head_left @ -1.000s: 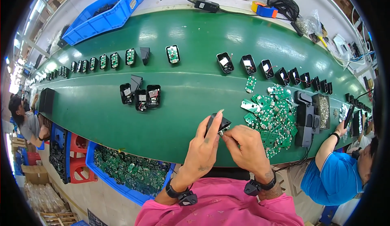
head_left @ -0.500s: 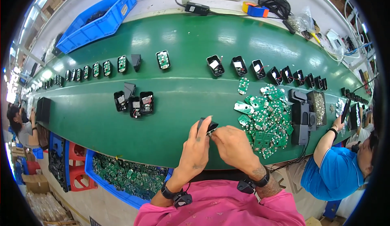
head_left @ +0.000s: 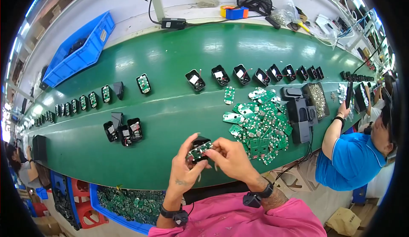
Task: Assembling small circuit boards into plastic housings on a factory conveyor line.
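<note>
My left hand (head_left: 182, 171) is wrapped around a small black plastic housing (head_left: 200, 141), held above the table's near edge. A green circuit board (head_left: 197, 153) lies at the housing's open side, face up. My right hand (head_left: 234, 159) is closed at the board's right end, thumb and fingers on it. Whether the board is fully seated is hard to tell. Right of my hands spreads a heap of green circuit boards (head_left: 260, 130), with one single board (head_left: 229, 95) just beyond it. Left of my hands stand several black housings (head_left: 125, 135) with wires and white parts inside.
A row of open housings (head_left: 220, 75) runs along the back right; housings fitted with boards (head_left: 93, 100) line the left. A dark grey device (head_left: 300, 120) and a parts box (head_left: 315, 98) border the heap. Blue bins (head_left: 79, 58) sit back left and below. A co-worker (head_left: 355, 160) sits at right.
The housing has been tilted, so its board now faces up. My right fingers have come onto the board. The whole view has swung, moving the table's things leftward in the picture.
</note>
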Available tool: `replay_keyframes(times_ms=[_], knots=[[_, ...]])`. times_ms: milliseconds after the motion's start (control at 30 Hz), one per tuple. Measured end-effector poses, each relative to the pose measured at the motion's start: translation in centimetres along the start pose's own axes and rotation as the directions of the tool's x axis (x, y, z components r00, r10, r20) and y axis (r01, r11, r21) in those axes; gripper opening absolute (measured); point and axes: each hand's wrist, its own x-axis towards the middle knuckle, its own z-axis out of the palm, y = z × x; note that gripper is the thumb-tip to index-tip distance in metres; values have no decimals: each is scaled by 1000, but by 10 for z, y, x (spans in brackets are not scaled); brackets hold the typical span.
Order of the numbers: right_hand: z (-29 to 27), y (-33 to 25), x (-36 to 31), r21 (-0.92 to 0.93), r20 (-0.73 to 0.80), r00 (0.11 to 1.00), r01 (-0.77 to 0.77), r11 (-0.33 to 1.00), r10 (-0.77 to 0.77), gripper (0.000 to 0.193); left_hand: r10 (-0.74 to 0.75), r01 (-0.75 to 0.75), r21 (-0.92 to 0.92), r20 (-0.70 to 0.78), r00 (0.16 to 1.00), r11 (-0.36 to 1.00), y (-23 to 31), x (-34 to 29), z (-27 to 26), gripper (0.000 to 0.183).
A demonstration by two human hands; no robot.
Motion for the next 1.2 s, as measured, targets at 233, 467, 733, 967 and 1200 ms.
replay_keyframes(times_ms=[233,467,733,967,1200], knots=[[7,-4,-23,-96,-186,939,277,956,-290,15,-38,42,139,-37,999,989,4,-3,0,69],[4,12,-22,-29,-121,946,299,954,-300,12,143,-127,399,-9,990,908,2,-6,11,67],[-14,-5,-20,8,92,994,60,998,-60,18,330,-266,424,-84,940,866,-6,-1,18,56],[-8,-14,-16,-132,24,966,258,957,-257,19,430,-304,498,-161,888,813,-8,1,24,52],[-5,-14,-9,-246,-95,958,241,939,-271,22,155,-126,230,-112,981,965,2,-1,12,56]])
